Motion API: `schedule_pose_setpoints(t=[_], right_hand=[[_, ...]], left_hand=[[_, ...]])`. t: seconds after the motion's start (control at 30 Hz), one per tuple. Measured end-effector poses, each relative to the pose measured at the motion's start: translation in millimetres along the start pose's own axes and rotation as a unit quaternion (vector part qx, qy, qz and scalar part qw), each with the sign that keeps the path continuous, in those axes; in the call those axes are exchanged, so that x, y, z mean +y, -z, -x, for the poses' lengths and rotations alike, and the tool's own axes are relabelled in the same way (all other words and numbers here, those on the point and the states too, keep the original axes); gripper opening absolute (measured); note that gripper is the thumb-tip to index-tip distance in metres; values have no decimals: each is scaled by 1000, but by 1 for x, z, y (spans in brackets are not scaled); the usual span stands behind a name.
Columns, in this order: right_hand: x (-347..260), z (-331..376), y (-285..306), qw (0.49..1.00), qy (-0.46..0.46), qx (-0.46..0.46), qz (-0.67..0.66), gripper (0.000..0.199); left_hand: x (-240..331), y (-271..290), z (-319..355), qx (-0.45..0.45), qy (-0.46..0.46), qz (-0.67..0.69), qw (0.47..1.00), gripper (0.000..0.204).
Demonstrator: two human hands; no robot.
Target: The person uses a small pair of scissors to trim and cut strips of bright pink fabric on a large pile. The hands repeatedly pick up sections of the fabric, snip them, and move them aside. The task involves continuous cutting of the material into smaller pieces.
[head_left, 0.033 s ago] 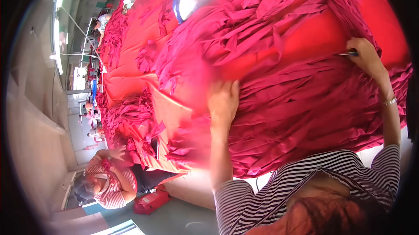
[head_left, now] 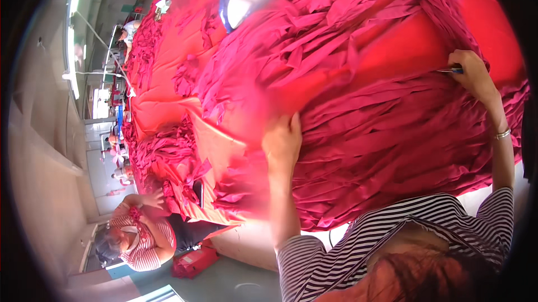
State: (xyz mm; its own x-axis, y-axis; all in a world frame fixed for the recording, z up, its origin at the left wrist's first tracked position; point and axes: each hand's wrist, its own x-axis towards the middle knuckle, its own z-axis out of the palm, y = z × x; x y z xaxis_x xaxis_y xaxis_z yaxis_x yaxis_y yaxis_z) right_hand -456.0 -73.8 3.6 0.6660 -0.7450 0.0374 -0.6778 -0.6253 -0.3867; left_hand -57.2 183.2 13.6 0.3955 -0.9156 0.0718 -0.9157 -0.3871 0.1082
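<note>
A large heap of long, dark red fabric strips (head_left: 386, 134) covers the table in front of me. My left hand (head_left: 282, 140) rests at the left side of the heap, its fingers closed on the red fabric; haze smears the fingertips. Farther right, my right hand (head_left: 473, 75) is closed around a small tool (head_left: 457, 70) with a thin metal tip and a dark blue handle. The tool's tip points left along the edge of the strips. Beyond that edge, a band of smooth bright red cloth (head_left: 412, 41) shows between two bunches of strips.
A round blue-rimmed object with a white middle (head_left: 242, 5) sits on the cloth farther off. At the left, a co-worker in a striped shirt (head_left: 148, 240) handles strips beside the table. A red box (head_left: 194, 261) stands on the floor near the co-worker.
My left hand has shifted slightly left and nearer to me. My right hand with the small tool has barely moved.
</note>
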Motion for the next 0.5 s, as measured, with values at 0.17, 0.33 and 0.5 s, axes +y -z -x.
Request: schedule_pose_setpoints(t=[0.17,0.33,0.5], right_hand=[[-24,-8,21,997,51,43,-47,10],[-73,-84,0,976,133,78,-151,16],[-102,-138,-58,976,1,-74,-204,45]], left_hand=[[-10,22,13,20,110,131,985,35],[1,7,-43,111,-21,238,965,20],[60,-33,-79,-13,-55,283,957,24]])
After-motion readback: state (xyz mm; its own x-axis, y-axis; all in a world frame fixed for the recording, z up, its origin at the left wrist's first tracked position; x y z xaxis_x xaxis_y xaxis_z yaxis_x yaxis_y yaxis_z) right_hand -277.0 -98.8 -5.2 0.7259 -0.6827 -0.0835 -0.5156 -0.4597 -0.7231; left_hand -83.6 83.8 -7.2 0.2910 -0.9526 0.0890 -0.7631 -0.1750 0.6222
